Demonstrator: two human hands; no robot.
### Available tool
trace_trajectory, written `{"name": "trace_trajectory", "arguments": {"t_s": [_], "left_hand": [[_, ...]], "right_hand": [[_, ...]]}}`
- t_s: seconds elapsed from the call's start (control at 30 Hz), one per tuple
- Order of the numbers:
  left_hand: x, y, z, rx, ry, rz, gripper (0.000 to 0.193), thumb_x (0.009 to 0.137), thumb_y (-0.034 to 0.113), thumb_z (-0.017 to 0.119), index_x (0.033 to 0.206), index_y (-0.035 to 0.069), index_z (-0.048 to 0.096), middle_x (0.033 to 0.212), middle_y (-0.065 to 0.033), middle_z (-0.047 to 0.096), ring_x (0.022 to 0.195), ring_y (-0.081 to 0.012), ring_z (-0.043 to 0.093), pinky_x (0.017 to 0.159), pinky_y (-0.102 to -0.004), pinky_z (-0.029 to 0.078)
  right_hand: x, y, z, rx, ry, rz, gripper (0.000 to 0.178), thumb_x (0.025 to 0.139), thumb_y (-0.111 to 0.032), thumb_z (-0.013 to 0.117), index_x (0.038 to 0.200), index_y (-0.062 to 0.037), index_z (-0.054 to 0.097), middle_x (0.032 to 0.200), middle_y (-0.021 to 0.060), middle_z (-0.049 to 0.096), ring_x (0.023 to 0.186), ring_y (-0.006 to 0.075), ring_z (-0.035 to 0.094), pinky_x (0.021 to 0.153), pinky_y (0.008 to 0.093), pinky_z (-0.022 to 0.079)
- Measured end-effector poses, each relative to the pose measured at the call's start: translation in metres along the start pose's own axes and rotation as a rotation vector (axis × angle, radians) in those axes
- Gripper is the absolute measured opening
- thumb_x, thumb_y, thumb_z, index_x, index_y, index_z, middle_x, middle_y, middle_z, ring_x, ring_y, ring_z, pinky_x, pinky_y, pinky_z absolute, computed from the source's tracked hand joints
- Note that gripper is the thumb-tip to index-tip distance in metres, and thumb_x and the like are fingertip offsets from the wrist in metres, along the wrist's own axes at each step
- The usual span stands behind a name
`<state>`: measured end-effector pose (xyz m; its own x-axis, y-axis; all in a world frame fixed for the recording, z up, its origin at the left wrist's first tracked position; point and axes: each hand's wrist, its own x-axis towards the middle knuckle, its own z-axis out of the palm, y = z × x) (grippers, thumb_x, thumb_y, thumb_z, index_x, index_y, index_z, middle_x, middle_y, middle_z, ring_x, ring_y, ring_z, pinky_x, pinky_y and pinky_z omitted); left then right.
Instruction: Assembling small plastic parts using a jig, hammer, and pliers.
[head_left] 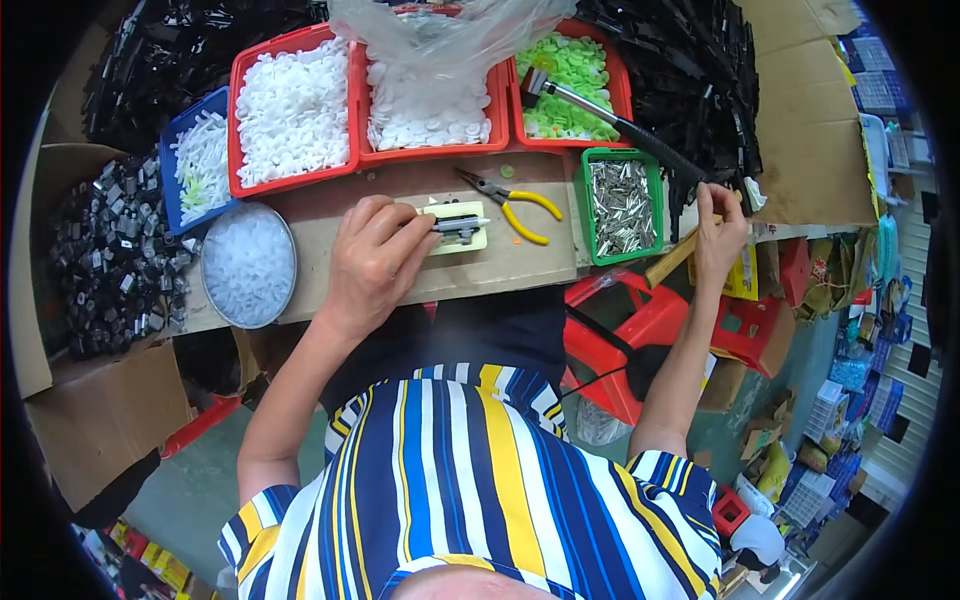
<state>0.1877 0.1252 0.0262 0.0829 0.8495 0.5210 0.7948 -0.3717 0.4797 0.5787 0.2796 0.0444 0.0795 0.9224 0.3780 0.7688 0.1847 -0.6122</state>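
My left hand (375, 255) is closed over the left end of a cream block (470, 243) on the cardboard-covered bench. Its fingertips pinch a slim dark grey part (455, 225) with a pale pointed tip, which rests on the block. Yellow-handled pliers (512, 202) lie open just right of the block. Out to the right, my right hand (720, 235) is raised beside the black parts heap, thumb and fingers drawn together. Whatever sits between those fingertips is too small to make out. The black handle of a hammer (640, 137) ends close to them.
Red trays hold white caps (293, 115), white discs (425, 105) and green pieces (575, 80). A green tray (622, 252) of metal pins, a round dish (250, 265) of clear bits and a blue tray (170, 190) surround the work spot. Red stools (630, 340) stand below.
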Motion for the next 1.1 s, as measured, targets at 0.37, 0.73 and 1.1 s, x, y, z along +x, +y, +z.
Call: {"name": "trace_trajectory", "arguments": {"t_s": [0.37,0.73,1.1], "left_hand": [[0.002,0.002,-0.011,0.047,-0.009,-0.023,0.022,0.077,0.006,0.076,0.097,0.001,0.069,0.092,-0.0108,0.063,0.091,-0.03,0.059,0.078,-0.0407,0.047],[0.01,0.016,-0.023,-0.064,0.053,-0.059,0.021,0.077,0.004,0.076,0.096,0.0,0.07,0.09,-0.0119,0.066,0.088,-0.0298,0.061,0.075,-0.0383,0.05],[0.022,0.066,0.005,-1.313,-0.031,-0.713,0.036,0.094,0.017,0.069,0.124,-0.003,0.063,0.099,-0.0064,0.069,0.092,-0.0118,0.065,0.078,-0.0236,0.052]], "right_hand": [[0.007,0.015,0.022,-0.24,-0.041,-0.211,0.036,0.082,-0.018,0.078,0.107,0.0006,0.06,0.086,0.0119,0.061,0.082,0.0245,0.059,0.076,0.0344,0.047],[0.022,0.011,-0.02,0.689,0.113,0.099,0.019,0.089,0.003,0.068,0.107,0.0015,0.062,0.099,0.0076,0.068,0.09,0.0117,0.064,0.082,0.0233,0.051],[-0.097,-0.174,0.064,1.172,-0.551,0.146,0.024,0.088,0.005,0.064,0.111,0.002,0.065,0.116,0.0138,0.067,0.101,0.0192,0.066,0.094,0.0339,0.052]]}}
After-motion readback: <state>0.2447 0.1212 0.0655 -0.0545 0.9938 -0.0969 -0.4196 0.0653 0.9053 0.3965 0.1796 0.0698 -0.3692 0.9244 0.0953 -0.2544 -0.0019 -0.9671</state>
